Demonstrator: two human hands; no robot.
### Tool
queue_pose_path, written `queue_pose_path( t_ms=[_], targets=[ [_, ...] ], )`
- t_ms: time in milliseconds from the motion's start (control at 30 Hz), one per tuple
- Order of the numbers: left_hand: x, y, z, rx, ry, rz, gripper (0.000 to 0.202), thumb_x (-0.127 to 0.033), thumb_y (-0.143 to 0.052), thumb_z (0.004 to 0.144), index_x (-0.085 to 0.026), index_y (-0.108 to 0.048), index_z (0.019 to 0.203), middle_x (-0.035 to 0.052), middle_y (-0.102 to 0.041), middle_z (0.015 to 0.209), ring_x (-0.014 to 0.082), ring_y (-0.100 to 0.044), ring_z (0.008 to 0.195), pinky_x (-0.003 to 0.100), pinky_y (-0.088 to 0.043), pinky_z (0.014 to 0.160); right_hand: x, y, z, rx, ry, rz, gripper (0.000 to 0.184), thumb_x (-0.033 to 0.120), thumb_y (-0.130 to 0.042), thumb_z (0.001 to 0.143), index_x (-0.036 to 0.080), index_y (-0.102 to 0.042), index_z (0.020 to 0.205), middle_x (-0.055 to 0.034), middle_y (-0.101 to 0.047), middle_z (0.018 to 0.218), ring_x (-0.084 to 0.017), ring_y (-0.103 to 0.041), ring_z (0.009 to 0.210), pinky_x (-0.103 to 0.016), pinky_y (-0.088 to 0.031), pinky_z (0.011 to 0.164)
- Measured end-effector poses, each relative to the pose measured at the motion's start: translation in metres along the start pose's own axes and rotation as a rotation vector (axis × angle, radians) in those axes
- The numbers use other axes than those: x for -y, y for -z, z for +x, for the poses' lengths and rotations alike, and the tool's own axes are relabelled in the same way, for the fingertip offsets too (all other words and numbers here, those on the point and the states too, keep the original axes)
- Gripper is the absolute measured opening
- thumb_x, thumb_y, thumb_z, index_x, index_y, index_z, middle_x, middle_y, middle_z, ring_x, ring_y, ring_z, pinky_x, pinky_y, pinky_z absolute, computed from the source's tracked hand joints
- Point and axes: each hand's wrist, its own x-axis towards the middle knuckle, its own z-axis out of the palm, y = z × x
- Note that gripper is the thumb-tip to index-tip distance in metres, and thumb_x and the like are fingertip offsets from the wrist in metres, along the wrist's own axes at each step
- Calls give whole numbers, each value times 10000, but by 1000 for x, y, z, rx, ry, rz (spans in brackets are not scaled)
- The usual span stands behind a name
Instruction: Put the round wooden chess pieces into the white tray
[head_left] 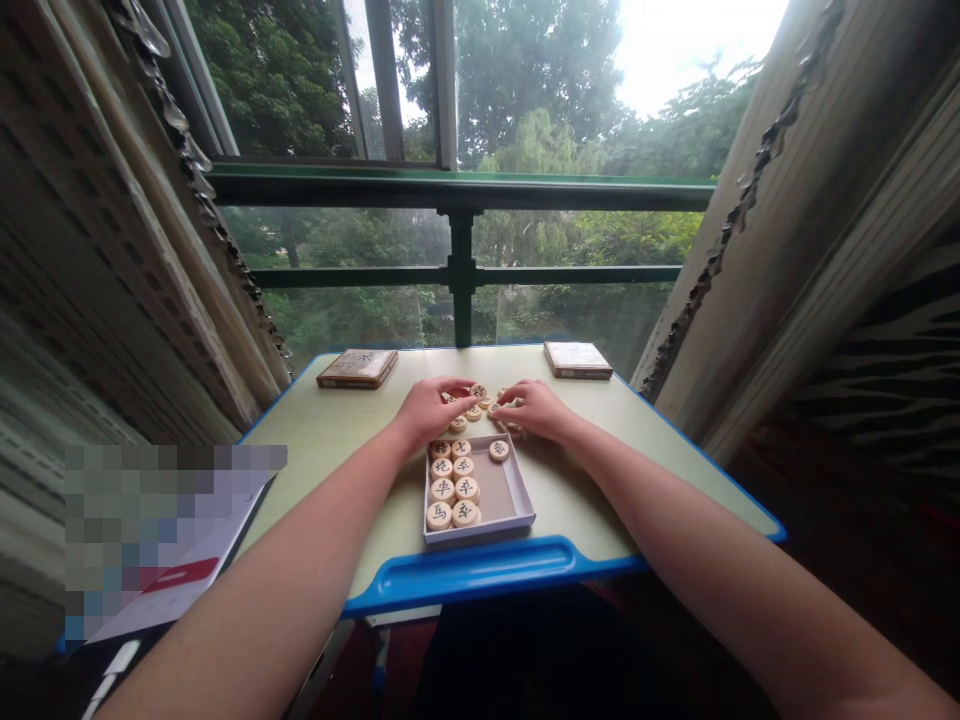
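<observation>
A shallow white box (517,497) lies near the front edge of a small pale-green table (337,430) with blue trim. Inside it, several round wooden Chinese chess pieces (453,484) lie in rows on the left, and one piece (499,450) sits alone at the top right. Beyond the box is a loose pile of more pieces (478,402). My left hand (429,408) rests on the pile's left side with fingers curled over pieces. My right hand (534,407) lies on the pile's right side, fingertips pinched on a piece.
A brown flat box (358,367) lies at the table's far left corner and a lighter flat box (577,359) at the far right. A window with a green railing (459,188) is straight ahead, curtains on both sides. Papers (180,585) lie at lower left.
</observation>
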Motion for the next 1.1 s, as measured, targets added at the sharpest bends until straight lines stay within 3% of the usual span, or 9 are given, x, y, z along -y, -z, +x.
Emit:
queue_pose_path(
  t_ms=[533,733,867,933,1100],
  targets=[
    [3,-1,1,0,47,43,441,-409,-652,646,-110,-668,969,119,-683,890,214,-626,807,311,-501,705,4,5,-2,41,32,-57,249,366,-570,720,219,-720,852,-54,-661,929,-208,-525,925,-309,-331,874],
    [3,-1,2,-14,71,33,462,-424,-666,625,-114,-673,968,113,-686,911,219,-629,820,313,-498,729,3,3,-2,-6,17,-42,231,363,-600,699,220,-720,835,-63,-650,938,-218,-522,934,-309,-349,866],
    [3,0,1,-35,74,35,453,-428,-661,628,-111,-678,950,105,-691,903,216,-628,826,310,-493,748,5,16,-6,-51,50,0,220,350,-611,701,197,-716,820,-73,-636,913,-201,-538,881,-301,-378,834],
    [3,1,2,-50,79,48,447,-427,-656,634,-108,-678,946,102,-692,887,214,-627,815,310,-493,742,10,29,-12,0,100,51,223,356,-621,700,190,-711,818,-68,-623,907,-180,-548,838,-277,-401,788],
    [5,2,2,-55,46,85,457,-438,-641,648,-109,-674,964,99,-690,866,209,-623,796,310,-492,726,32,56,-35,301,337,93,251,393,-668,657,223,-702,839,-30,-580,897,-156,-545,790,-248,-415,700]
  ],
)
